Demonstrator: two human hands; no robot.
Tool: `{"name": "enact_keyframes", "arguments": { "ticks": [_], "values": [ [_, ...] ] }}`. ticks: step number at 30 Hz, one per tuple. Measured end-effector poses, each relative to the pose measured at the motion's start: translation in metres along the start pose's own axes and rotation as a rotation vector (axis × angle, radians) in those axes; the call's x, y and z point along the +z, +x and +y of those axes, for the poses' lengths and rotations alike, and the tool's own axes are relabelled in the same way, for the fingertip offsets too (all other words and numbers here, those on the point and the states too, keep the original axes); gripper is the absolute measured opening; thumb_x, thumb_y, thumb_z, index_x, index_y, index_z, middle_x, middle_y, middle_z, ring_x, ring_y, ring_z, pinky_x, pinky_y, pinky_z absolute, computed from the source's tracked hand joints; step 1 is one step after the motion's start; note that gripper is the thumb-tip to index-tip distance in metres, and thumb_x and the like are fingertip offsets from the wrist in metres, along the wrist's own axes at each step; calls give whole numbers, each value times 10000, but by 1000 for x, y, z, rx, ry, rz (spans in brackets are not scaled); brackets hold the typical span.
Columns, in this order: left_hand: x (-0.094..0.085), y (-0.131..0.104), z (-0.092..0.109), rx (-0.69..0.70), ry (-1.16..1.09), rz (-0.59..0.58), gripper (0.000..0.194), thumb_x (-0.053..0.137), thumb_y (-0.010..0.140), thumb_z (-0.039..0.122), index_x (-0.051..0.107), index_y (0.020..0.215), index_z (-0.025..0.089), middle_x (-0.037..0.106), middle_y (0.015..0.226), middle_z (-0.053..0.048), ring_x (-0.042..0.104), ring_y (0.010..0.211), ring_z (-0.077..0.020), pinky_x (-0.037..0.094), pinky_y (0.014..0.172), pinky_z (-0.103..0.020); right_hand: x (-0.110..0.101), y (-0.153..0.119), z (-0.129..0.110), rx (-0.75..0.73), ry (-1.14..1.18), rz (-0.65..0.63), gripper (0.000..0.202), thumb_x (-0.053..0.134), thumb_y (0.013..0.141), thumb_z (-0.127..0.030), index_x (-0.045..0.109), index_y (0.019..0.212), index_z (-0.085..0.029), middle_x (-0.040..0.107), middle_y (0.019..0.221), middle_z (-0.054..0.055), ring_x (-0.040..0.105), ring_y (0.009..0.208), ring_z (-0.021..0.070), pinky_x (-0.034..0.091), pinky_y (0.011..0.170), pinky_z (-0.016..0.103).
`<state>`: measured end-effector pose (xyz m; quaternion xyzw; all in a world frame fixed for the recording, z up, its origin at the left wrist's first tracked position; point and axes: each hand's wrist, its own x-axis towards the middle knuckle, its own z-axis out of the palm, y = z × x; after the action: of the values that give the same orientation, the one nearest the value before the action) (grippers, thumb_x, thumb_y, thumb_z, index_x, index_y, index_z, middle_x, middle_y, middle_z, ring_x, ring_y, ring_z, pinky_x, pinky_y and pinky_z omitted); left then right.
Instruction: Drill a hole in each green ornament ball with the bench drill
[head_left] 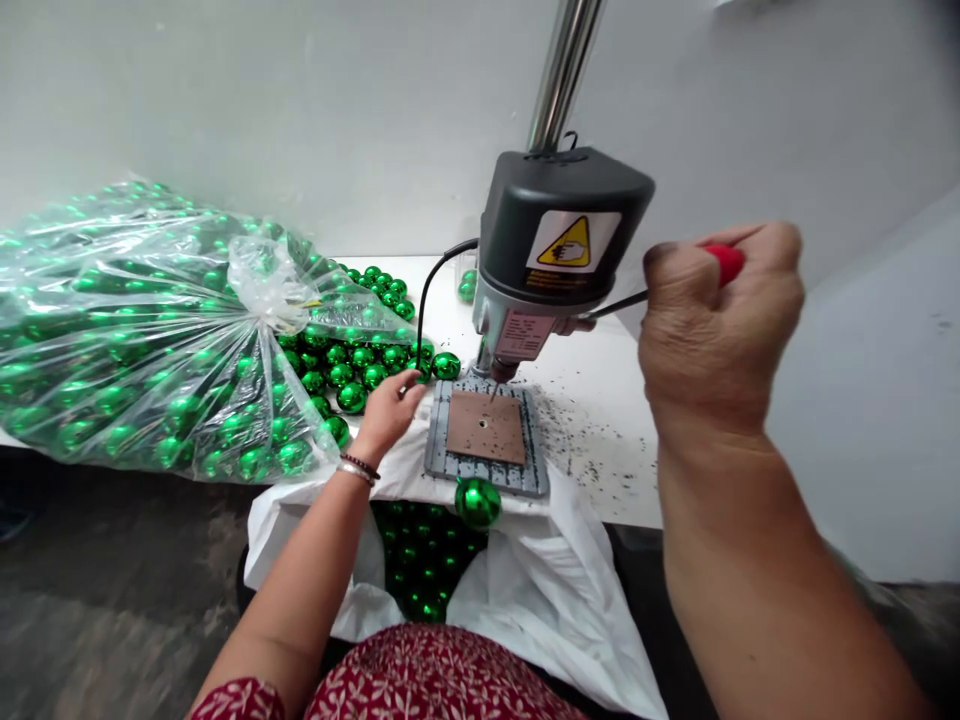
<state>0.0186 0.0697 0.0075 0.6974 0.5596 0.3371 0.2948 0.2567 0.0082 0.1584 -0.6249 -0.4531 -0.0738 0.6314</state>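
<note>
My right hand (716, 320) is closed around the red knob (726, 263) of the drill press lever. Near the loose shiny green balls (373, 376), my left hand (391, 408) reaches out, thumb and fingers slightly apart, fingertips by a green ball (422, 369). The drill press (562, 230) points its bit (494, 392) down over a brown board (487, 425) with a small hole, which lies on the grey slotted base (439, 455). One green ball (478, 503) is at the front edge of the base, above the white bag; whether it rests or falls I cannot tell.
A large tied clear plastic bag (150, 350) full of green balls fills the left of the white table (600, 440). Dark shavings lie around the base. An open white bag (555, 590) with green balls inside hangs before my lap. A black cable (431, 285) loops beside the press.
</note>
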Motion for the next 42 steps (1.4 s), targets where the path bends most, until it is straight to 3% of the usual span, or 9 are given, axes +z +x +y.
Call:
{"name": "enact_keyframes", "arguments": {
  "ticks": [3,8,13,19,24,28,33,37,42],
  "values": [
    [-3,37,-1,12,298,76,436,487,921,108,708,1295,154,724,1298,-144,653,1223,-260,464,1103,-366,-1,-1,-4,29,19,9,130,592,846,-203,468,823,-171,497,739,-45,441,685,60,398,709,253],
    [-5,81,-2,163,527,-241,522,585,860,92,675,1359,214,659,1437,-126,630,1301,-282,465,1097,-346,-2,-4,-2,-11,52,0,152,603,841,-258,486,822,-163,516,742,-34,440,679,61,413,674,245],
    [-4,95,-6,182,662,-432,661,815,707,196,677,1350,259,717,1338,-129,671,1220,-330,508,1014,-348,0,-5,6,-81,63,29,198,579,850,-351,500,856,-169,536,774,-22,461,704,70,442,675,246],
    [-9,78,-16,165,586,-267,605,767,750,216,661,1346,239,719,1300,-140,677,1173,-315,507,995,-351,0,-5,5,-73,50,30,186,578,859,-333,501,856,-164,530,771,-25,457,703,64,442,674,240],
    [-37,46,-13,31,151,-3,630,732,787,379,618,1367,159,739,1159,-104,685,1034,-260,522,941,-345,1,-5,6,-72,32,49,155,595,845,-286,508,863,-158,553,789,-26,476,704,59,449,698,254],
    [-38,15,-6,-51,-374,-115,729,769,713,446,605,1367,169,717,1025,-36,657,869,-180,537,809,-302,2,-6,7,-82,51,61,149,590,844,-285,503,859,-164,560,786,-29,477,702,58,453,698,253],
    [0,-4,5,-234,-760,-375,594,781,706,461,661,1206,163,717,1010,-72,669,761,-137,510,672,-249,0,-8,4,-40,125,27,163,617,833,-259,489,838,-158,538,769,-29,456,699,56,439,697,245],
    [23,-2,14,-296,-685,-491,503,756,744,430,665,1167,174,721,1013,-72,663,729,-129,449,588,-218,-1,-7,4,-37,135,1,167,618,849,-254,484,843,-154,497,760,-44,434,704,51,410,676,217],
    [28,4,16,-59,-302,-417,476,758,725,379,648,1137,167,692,1005,-41,621,812,-155,501,722,-272,0,-9,8,-36,113,-41,183,605,889,-251,452,866,-155,445,797,-52,401,721,31,450,770,212]
  ]
}}
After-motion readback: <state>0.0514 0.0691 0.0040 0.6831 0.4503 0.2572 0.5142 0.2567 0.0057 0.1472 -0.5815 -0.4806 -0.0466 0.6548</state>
